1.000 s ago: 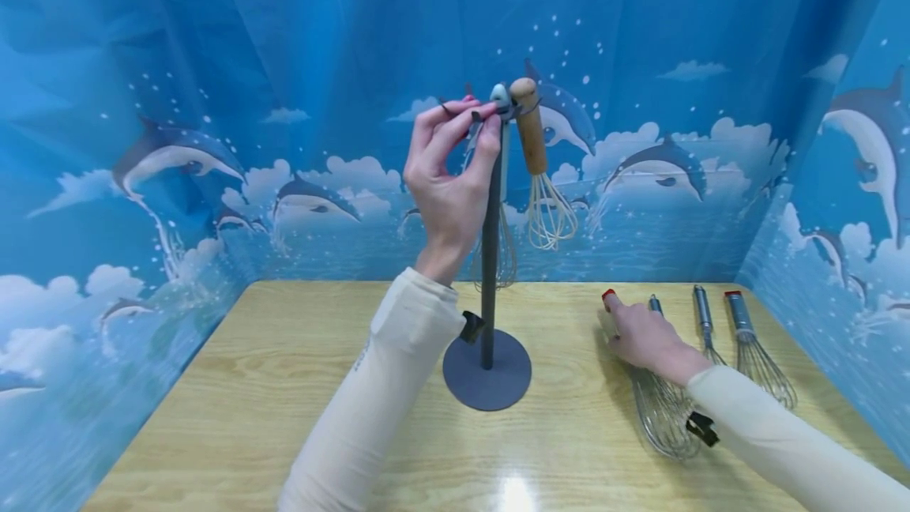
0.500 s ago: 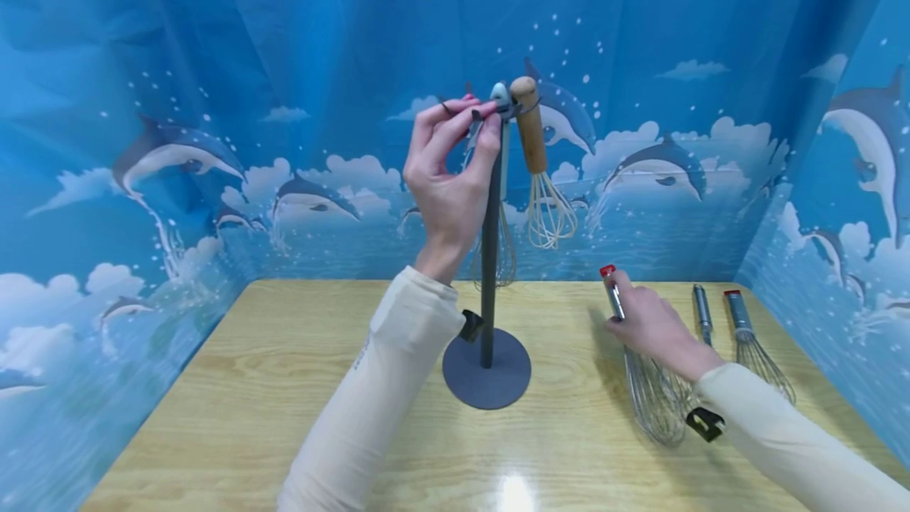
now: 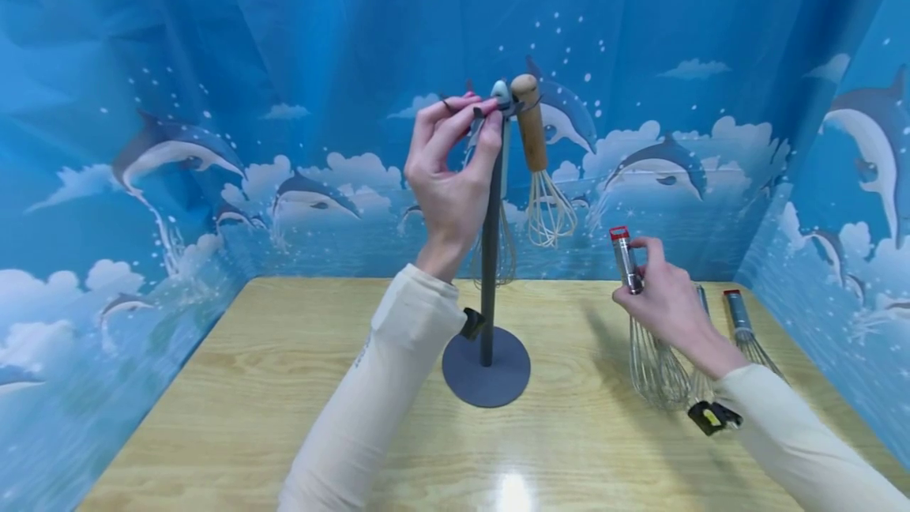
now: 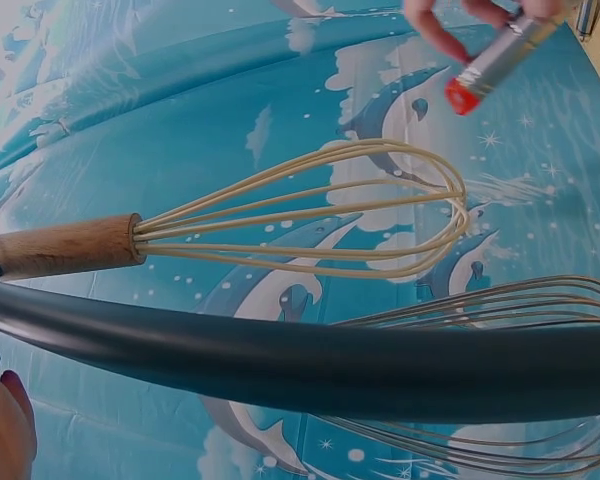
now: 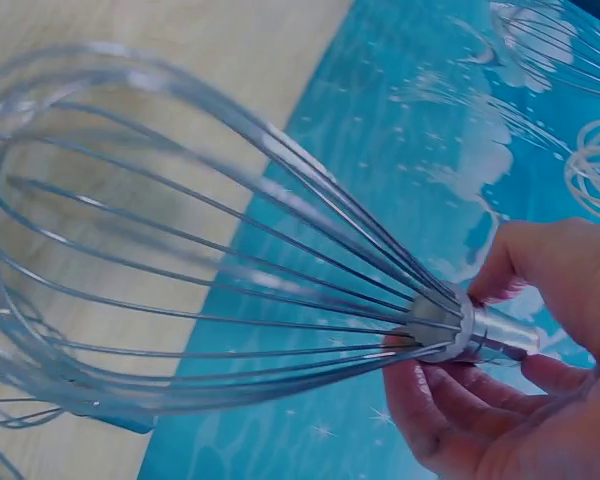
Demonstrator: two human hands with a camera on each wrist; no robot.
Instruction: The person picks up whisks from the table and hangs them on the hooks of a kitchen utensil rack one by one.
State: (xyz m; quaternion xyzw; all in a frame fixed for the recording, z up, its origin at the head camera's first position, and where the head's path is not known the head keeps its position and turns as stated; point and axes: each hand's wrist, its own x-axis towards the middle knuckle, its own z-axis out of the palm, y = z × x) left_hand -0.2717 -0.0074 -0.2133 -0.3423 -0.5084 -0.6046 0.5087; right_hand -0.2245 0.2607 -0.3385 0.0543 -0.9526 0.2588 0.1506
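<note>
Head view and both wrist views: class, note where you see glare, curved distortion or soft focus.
Head view: a glare patch on the table near the front edge; the backdrop bows at the picture's edges. Left wrist view: the straight stand pole looks curved and slightly soft. Right wrist view: the steel whisk wires nearest the lens blur, while the right hand gripping its handle is sharper.

A wooden-handled whisk point(image 3: 535, 156) hangs high by the backdrop, a wire whisk point(image 3: 503, 247) lower beside it. Two more metal whisks point(image 3: 746, 330) lie on the right of the wooden table point(image 3: 235, 385). A blue dolphin curtain point(image 3: 213, 101) wraps round three sides.
</note>
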